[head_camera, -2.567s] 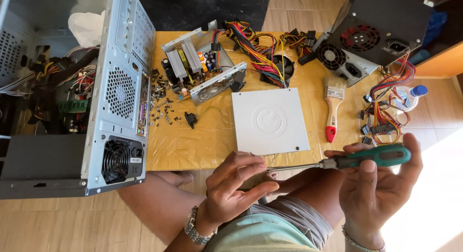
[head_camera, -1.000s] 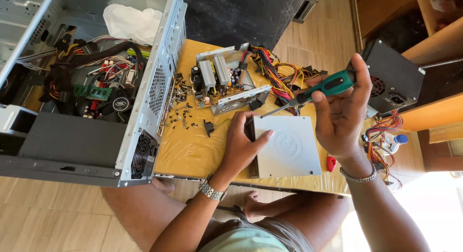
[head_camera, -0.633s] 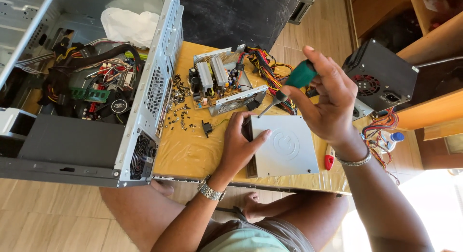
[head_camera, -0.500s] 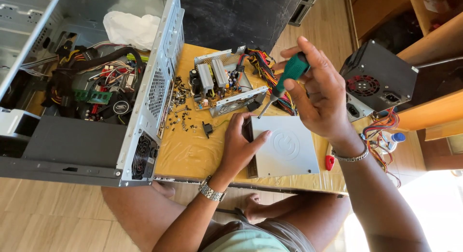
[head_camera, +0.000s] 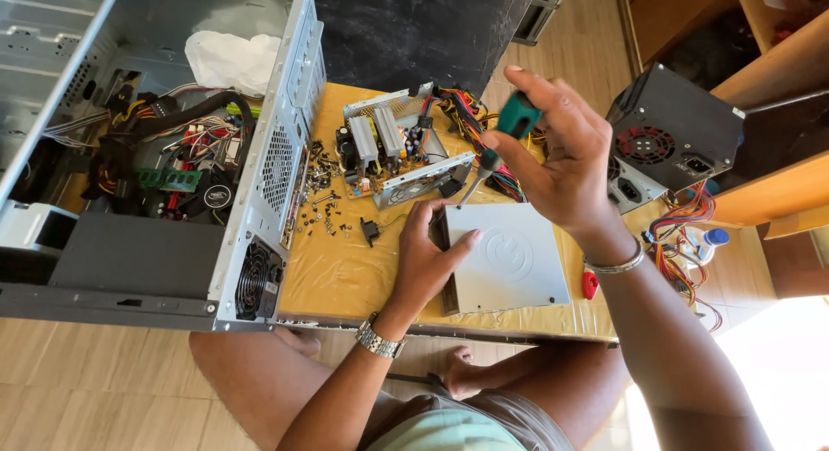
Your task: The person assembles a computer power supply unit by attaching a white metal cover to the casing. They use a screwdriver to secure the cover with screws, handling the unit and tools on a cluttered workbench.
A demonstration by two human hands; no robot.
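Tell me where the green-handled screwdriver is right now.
In the head view, the screwdriver is in the right hand, tip down above the grey drive, beside the open power supply.

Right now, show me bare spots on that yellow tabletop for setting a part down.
Bare yellow cover lies between the computer case and the left hand. Toward the opened power supply, loose screws crowd it.

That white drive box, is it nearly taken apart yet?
Not yet. Done: the power supply board lies opened, loose screws scattered beside it. In hand: the left hand steadies the optical drive while the right hand aims a green screwdriver at its corner. Left: the drive's cover is still on.
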